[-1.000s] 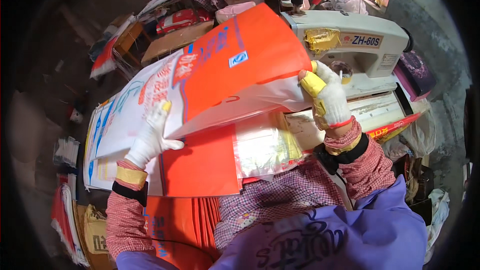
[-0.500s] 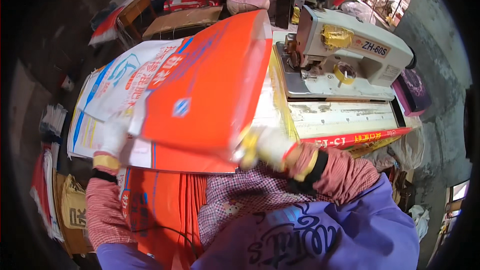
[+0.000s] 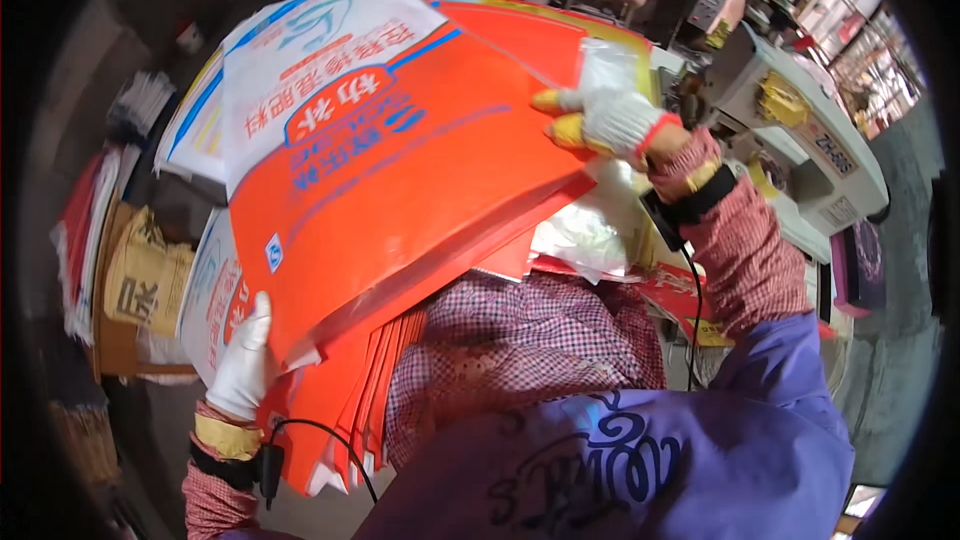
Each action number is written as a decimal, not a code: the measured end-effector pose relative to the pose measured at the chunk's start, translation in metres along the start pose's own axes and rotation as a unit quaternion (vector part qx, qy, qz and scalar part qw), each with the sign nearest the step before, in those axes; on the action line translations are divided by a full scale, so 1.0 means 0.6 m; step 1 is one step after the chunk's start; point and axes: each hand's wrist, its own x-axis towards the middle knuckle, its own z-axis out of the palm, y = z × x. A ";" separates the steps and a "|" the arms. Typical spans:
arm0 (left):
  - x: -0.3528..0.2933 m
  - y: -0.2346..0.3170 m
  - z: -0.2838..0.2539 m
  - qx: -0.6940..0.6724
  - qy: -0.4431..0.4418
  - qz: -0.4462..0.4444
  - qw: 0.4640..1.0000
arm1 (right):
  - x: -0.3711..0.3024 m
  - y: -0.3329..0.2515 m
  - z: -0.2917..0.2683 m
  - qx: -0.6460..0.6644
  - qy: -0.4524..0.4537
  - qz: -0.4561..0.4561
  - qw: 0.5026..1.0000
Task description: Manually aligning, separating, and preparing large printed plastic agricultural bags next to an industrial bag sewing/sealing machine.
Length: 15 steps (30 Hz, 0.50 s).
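Note:
A large orange and white printed bag (image 3: 400,170) lies slantwise over a pile of flat bags (image 3: 190,130). My right hand (image 3: 615,120), in a white knitted glove with yellow fingertips, is closed on its right edge, thumb and finger over the orange face. My left hand (image 3: 243,360), also in a white glove, is low beside the bag's near left corner. Its thumb points up, apart from the bag; the other fingers are hidden. Below that corner, several folded orange bags (image 3: 345,395) stand next to my checked apron (image 3: 500,340).
At the right stands a pale sewing machine (image 3: 800,130) with yellow tape on it. Clear plastic (image 3: 590,230) lies beside the pile. A tan sack (image 3: 145,270) and stacked bags (image 3: 85,240) are at the left. A black cord (image 3: 690,310) hangs from my right wrist.
The lifted orange bag has come down and spread across the pile. My left hand has moved down toward me; my right hand has moved up and away along the right side. The view has shifted.

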 end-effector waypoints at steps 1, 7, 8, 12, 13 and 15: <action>-0.006 -0.016 0.006 -0.027 0.027 -0.060 0.997 | -0.009 0.023 0.013 0.036 -0.017 0.030 0.999; 0.011 -0.082 -0.003 0.039 -0.011 0.139 0.989 | -0.054 0.017 0.068 -0.041 0.020 0.093 0.995; 0.014 -0.090 -0.011 -0.141 0.002 0.072 0.987 | -0.046 0.038 0.081 -0.052 0.019 0.082 0.995; -0.015 -0.050 -0.023 -0.005 0.073 0.188 0.979 | -0.020 0.036 0.110 0.006 0.028 0.086 0.996; -0.025 -0.036 -0.030 -0.031 0.099 0.194 0.976 | -0.029 0.011 0.110 0.101 0.027 0.143 0.984; -0.081 -0.002 -0.024 0.024 0.143 0.221 0.964 | 0.025 0.042 0.131 -0.027 0.005 0.032 0.999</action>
